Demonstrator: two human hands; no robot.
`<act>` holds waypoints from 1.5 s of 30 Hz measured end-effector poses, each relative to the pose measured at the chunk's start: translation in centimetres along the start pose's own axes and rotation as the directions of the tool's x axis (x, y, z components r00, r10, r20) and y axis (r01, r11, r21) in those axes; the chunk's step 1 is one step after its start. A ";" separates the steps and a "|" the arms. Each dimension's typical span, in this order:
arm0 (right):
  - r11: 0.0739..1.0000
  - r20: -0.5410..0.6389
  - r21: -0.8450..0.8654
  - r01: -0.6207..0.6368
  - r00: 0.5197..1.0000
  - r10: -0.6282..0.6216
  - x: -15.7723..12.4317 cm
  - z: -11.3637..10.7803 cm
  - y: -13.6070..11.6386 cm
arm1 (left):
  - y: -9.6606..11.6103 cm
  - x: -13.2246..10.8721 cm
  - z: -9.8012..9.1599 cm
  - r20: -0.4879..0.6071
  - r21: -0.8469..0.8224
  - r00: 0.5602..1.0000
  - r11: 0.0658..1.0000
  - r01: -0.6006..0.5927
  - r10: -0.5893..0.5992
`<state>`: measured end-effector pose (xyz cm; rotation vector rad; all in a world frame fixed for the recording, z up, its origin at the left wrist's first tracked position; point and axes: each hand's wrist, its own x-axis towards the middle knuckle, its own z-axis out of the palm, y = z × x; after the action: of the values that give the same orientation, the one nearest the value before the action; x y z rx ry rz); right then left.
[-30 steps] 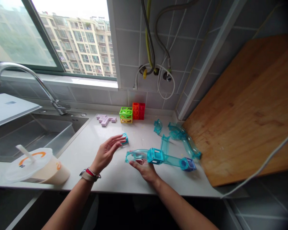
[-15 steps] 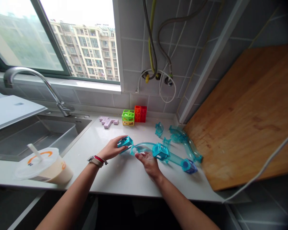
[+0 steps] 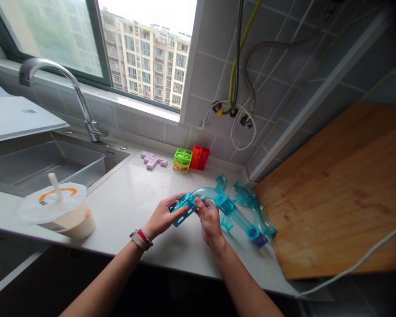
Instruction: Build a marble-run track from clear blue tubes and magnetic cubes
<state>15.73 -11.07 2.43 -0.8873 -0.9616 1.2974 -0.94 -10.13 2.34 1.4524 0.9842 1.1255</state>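
Note:
My left hand (image 3: pixel 165 218) is closed around a teal open-frame block (image 3: pixel 185 203). Thumb and fingers of my right hand (image 3: pixel 210 220) grip a curved, clear teal tube (image 3: pixel 206 192), whose left end meets the block; whether it is fully seated I cannot tell. At its other end the tube joins a teal cube (image 3: pixel 225 203). From there a straight clear tube (image 3: pixel 241 221) slopes down to a dark blue block (image 3: pixel 259 238). Loose teal track pieces (image 3: pixel 247 191) lie behind and to the right, partly covered by the assembly.
Green-yellow cube blocks (image 3: pixel 182 159) and red blocks (image 3: pixel 199 157) stand near the wall beside lilac pieces (image 3: pixel 153 160). A drink cup (image 3: pixel 64 211) stands front left by the sink (image 3: pixel 115 154). A wooden board (image 3: pixel 343 193) leans at right, with a white cable (image 3: pixel 353 264) before it.
My left hand has brought the teal block rightward against the curved tube's end, closing the small gap. The joined tube pieces are tilted more. The camera view has turned.

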 end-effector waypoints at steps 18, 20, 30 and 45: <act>0.998 0.101 -0.003 -0.063 0.993 0.063 0.8 -0.6 2.1 | -1.8 -0.2 -0.7 0.054 0.093 0.998 0.995 -0.027 0.022; 0.999 0.085 0.006 -0.051 0.995 0.050 0.7 -0.7 2.3 | -1.4 -0.1 -0.9 0.075 0.119 0.997 0.992 -0.038 0.029; 0.991 0.003 -0.010 -0.135 0.991 0.135 -2.9 -1.8 1.8 | -1.1 1.4 0.0 0.033 0.067 0.999 0.997 0.027 -0.029; 0.557 -0.251 -0.830 0.033 0.869 -0.426 -10.9 -20.6 -1.9 | -1.0 1.1 -0.9 -0.013 0.110 0.998 0.992 0.054 -0.053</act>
<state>35.38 -22.03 -4.07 -1.6061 -1.2723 0.3066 -1.62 -8.66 1.59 1.5001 1.1015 1.0545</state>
